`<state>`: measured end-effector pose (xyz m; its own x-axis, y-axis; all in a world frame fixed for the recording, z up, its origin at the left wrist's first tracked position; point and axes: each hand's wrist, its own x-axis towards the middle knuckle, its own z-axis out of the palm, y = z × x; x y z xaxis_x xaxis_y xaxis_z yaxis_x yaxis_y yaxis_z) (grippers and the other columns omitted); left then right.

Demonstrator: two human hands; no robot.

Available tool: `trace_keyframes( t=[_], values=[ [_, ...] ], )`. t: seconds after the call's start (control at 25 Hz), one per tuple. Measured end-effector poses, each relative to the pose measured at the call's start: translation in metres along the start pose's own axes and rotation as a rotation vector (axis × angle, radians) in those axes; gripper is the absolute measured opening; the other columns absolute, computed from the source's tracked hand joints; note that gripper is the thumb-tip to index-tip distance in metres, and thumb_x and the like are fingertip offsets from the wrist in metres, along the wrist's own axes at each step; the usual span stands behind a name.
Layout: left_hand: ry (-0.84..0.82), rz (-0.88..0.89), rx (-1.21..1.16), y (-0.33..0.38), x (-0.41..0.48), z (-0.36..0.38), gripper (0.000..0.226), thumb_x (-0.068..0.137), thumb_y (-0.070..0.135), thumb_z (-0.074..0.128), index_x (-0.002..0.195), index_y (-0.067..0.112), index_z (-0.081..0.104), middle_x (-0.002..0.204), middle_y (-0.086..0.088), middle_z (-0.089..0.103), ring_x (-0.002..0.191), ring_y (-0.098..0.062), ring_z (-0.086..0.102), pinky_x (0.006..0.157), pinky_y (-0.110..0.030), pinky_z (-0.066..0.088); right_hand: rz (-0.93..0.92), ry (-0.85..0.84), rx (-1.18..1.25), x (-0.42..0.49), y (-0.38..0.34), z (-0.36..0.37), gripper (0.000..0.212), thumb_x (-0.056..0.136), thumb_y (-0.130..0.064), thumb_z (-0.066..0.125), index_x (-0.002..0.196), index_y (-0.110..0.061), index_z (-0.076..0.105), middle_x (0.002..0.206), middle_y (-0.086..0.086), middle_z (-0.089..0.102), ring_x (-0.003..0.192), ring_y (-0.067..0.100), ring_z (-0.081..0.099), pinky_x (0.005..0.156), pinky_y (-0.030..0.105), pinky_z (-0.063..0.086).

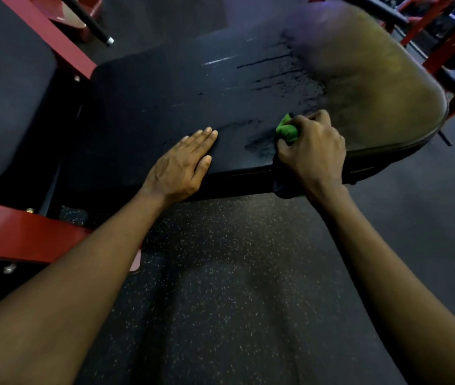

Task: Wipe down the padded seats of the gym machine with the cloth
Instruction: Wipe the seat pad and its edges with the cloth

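Note:
A large black padded seat (181, 87) fills the middle of the view, with wet streaks and smears across its right half. My right hand (313, 154) grips a bunched green cloth (286, 131) and holds it against the pad near the front edge; a dark part of the cloth hangs below the edge under my wrist. My left hand (183, 165) lies flat on the pad near the front edge, fingers straight and together. A second black pad (7, 101) stands at the left.
Red steel frame beams (20, 232) run along the left, beside the second pad. A black bar with a chrome tip (109, 40) angles down at the top left. More red frames (442, 37) stand at the top right. Speckled rubber floor (234, 287) lies below.

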<state>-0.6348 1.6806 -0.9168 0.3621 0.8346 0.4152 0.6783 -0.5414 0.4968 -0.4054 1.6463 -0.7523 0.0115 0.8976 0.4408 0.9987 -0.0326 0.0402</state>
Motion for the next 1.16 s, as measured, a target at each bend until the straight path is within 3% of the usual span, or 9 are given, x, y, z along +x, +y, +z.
trace_keyframes(
  t=[0.28,0.44,0.6,0.68,0.88,1.0,1.16],
  values=[
    [0.05,-0.002,0.008,-0.001,-0.002,0.003,0.059,0.108,0.043,0.021,0.162,0.019,0.022,0.167,-0.002,0.024,0.154,-0.014,0.021,0.127,-0.036,0.018,-0.15,-0.052,0.06,-0.021,-0.046,0.02,0.035,0.084,-0.037,0.069,0.112,-0.017,0.069,0.117,0.011,0.056,0.093,0.037,0.063,0.075,0.038,0.05],
    [0.065,-0.007,-0.028,0.002,-0.003,0.001,0.061,0.107,0.046,0.025,0.161,0.019,0.023,0.167,-0.003,0.025,0.154,-0.015,0.022,0.126,-0.04,0.021,-0.114,-0.125,0.099,-0.007,-0.011,-0.001,0.042,0.084,-0.04,0.07,0.124,-0.025,0.069,0.119,0.008,0.055,0.103,0.033,0.06,0.084,0.041,0.052],
    [0.026,0.101,0.119,-0.003,-0.01,0.003,0.094,0.094,0.075,0.038,0.163,0.018,0.009,0.168,-0.008,0.018,0.156,-0.022,0.016,0.127,-0.043,0.016,0.116,-0.005,0.068,0.018,0.046,-0.036,0.041,0.087,-0.039,0.069,0.126,-0.024,0.069,0.12,0.012,0.057,0.104,0.038,0.061,0.087,0.039,0.047],
    [0.046,0.132,0.196,-0.006,-0.01,0.007,0.108,0.087,0.083,0.043,0.163,0.013,0.012,0.168,-0.011,0.02,0.155,-0.026,0.019,0.126,-0.048,0.02,0.119,0.012,0.015,0.018,0.037,-0.028,0.04,0.087,-0.038,0.067,0.123,-0.021,0.069,0.119,0.014,0.058,0.1,0.04,0.063,0.085,0.039,0.046],
    [0.084,0.106,0.23,-0.006,-0.009,0.011,0.109,0.086,0.086,0.042,0.161,0.009,0.021,0.166,-0.011,0.025,0.154,-0.026,0.023,0.125,-0.048,0.024,-0.025,-0.025,-0.004,0.008,-0.019,0.004,0.04,0.087,-0.036,0.066,0.121,-0.016,0.067,0.12,0.015,0.057,0.094,0.042,0.065,0.081,0.041,0.05],
    [0.067,0.112,0.256,-0.007,-0.009,0.01,0.115,0.082,0.089,0.042,0.161,0.008,0.021,0.166,-0.012,0.025,0.154,-0.027,0.024,0.124,-0.048,0.025,-0.219,-0.044,-0.001,-0.016,-0.04,0.02,0.036,0.083,-0.036,0.071,0.114,-0.018,0.068,0.119,0.012,0.057,0.093,0.038,0.063,0.072,0.036,0.047],
    [0.086,0.111,0.264,-0.008,-0.008,0.013,0.114,0.083,0.088,0.044,0.16,0.006,0.022,0.166,-0.012,0.026,0.153,-0.026,0.025,0.123,-0.048,0.027,-0.26,-0.036,0.115,-0.025,0.005,0.004,0.038,0.081,-0.036,0.076,0.117,-0.027,0.071,0.121,0.004,0.057,0.101,0.03,0.061,0.079,0.041,0.055]
  ],
)
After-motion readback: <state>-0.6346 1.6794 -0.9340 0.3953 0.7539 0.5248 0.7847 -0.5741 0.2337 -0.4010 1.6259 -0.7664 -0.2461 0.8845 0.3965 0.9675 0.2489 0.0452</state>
